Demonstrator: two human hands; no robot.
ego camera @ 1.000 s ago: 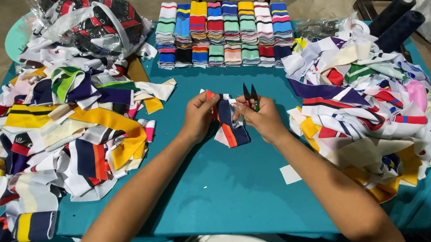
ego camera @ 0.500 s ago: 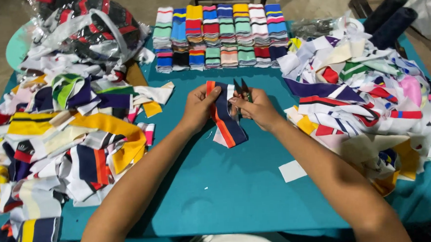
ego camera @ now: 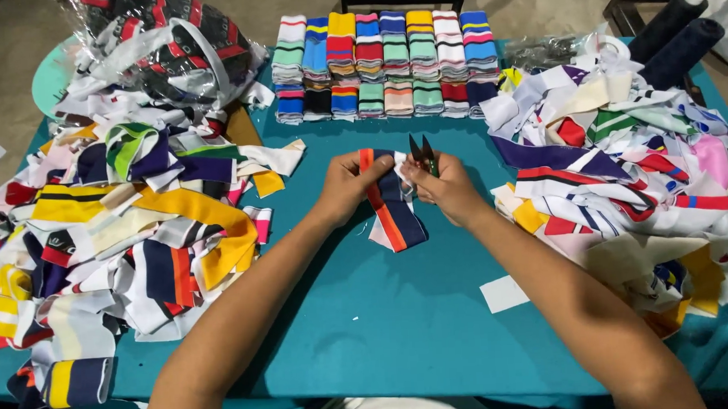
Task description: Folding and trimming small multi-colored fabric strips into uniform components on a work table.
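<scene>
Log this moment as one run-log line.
left hand: pinches striped band | right hand: holds snips, touches band | table: teal

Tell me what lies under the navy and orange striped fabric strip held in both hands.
Under the navy and orange striped fabric strip a white fabric piece peeks out at its lower left edge, on the teal tablecloth. Anything more beneath stays covered.

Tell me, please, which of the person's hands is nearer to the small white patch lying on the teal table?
Right. The right hand holds snips just up-left of the white patch; the left hand, pinching the navy-and-orange striped band, sits farther left.
</scene>
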